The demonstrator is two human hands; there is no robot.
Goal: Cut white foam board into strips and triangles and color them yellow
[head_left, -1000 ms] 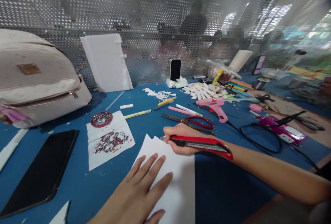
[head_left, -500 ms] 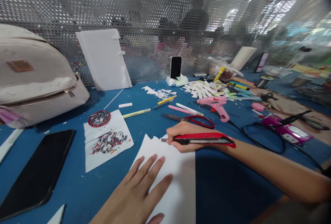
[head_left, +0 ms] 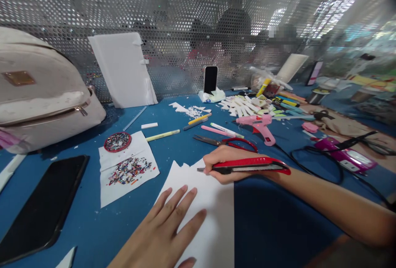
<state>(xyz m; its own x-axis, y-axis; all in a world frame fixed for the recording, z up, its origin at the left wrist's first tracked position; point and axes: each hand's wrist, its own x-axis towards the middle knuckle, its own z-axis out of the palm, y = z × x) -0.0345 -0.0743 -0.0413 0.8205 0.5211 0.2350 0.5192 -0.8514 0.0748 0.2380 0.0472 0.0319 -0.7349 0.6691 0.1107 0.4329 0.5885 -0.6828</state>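
Observation:
A white sheet (head_left: 213, 218) with a jagged far edge lies on the blue table. Fingers spread, my left hand (head_left: 163, 226) rests flat on its left part. My right hand (head_left: 221, 164) is closed round a red and black utility knife (head_left: 250, 165). The knife's blade points left, over the sheet near its jagged far edge; whether the tip touches is unclear. Just beyond my right hand lie scissors (head_left: 244, 144) with red handles.
A black phone (head_left: 43, 206) and beads on white paper (head_left: 107, 193) are at left, near a backpack (head_left: 46, 107). A pink glue gun (head_left: 260, 126), its cord, a purple device (head_left: 346, 154) and a pile of white strips (head_left: 243, 106) stand at right and behind.
My right hand has shifted slightly right with the knife, and the blade tip has moved right over the sheet. My left hand has stayed nearly still.

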